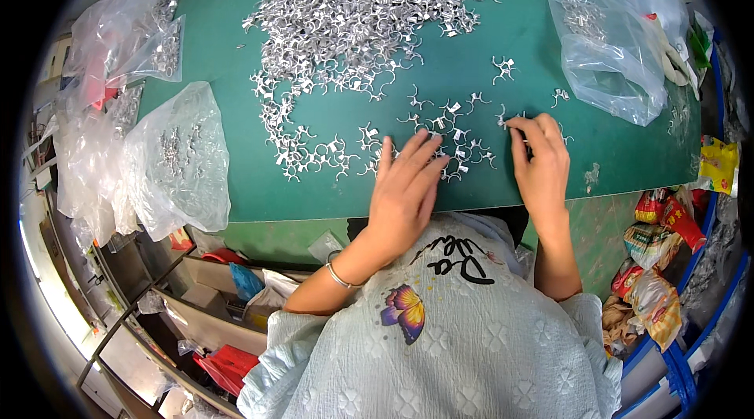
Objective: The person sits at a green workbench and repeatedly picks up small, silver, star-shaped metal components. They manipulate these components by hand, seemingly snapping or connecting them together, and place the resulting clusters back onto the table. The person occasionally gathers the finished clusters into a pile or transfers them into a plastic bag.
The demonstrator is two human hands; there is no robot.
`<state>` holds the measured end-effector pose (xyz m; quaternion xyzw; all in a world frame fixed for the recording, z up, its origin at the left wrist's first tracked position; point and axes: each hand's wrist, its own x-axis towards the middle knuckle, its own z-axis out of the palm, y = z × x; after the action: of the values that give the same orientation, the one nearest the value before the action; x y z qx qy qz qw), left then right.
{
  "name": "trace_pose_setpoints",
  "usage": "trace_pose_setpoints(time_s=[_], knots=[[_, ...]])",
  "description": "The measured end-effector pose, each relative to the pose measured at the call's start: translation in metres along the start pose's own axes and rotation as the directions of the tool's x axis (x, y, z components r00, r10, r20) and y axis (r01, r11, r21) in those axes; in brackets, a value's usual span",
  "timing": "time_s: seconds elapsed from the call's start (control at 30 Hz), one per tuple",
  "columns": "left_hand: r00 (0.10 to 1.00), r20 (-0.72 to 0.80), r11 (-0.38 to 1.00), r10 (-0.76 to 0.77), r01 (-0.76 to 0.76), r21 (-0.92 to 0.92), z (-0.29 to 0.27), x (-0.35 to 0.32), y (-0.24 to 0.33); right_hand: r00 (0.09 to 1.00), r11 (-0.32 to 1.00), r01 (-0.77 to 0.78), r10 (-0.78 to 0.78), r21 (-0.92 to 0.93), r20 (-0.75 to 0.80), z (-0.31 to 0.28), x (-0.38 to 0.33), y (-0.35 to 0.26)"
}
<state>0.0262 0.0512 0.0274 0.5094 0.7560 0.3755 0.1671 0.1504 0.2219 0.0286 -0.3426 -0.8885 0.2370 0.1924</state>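
So I was standing behind this person at the green table (487,65), and everything made sense relative to the big heap of metal clips (369,3) piled at the far side. The scattered clips (440,132) had been thinned out on the near side of that heap, I'd guess so each one could be picked out singly. The left hand (404,183) lay flat just short of them, fingers straight and close together, tips touching a few clips, holding nothing that I could see. The right hand (542,164), off to the heap's near right, had its fingertips bunched on a clip; whether it truly pinched one, I couldn't tell.

The clips themselves were tiny, silvery, bent pieces with curled prongs, shiny and tangly-looking. Clear plastic bags (605,42) with more of them flanked the heap on both sides, probably kept handy.
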Motion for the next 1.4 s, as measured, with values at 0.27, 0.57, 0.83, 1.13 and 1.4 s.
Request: trace_pose_setpoints(time_s=[0.27, 0.57, 0.83, 1.13, 1.4], knots=[[0.997, -0.026, 0.985, -0.069, 0.072, 0.159, -0.014, -0.010, -0.013, 0.979, 0.979, 0.097, -0.127, 0.180, 0.161, 0.007, -0.012, -0.019], [1.000, 0.018, 0.996, 0.012, -0.014, 0.092, -0.006, -0.012, -0.008, 0.995, 0.976, 0.070, -0.084, 0.207, 0.061, 0.009, -0.010, -0.025], [0.999, 0.038, 0.996, -0.025, 0.021, 0.085, -0.003, -0.010, -0.004, 0.994, 0.991, 0.059, -0.070, 0.123, 0.087, 0.022, -0.005, -0.023], [0.999, 0.001, 0.999, 0.033, -0.033, 0.039, -0.003, -0.008, -0.005, 0.978, 0.913, -0.207, 0.193, 0.351, 0.074, 0.015, -0.003, -0.029], [0.987, -0.072, 0.985, 0.141, -0.132, 0.108, 0.016, 0.034, 0.003, 0.780, -0.416, -0.458, 0.235, 0.786, 0.579, -0.005, -0.002, 0.001]])
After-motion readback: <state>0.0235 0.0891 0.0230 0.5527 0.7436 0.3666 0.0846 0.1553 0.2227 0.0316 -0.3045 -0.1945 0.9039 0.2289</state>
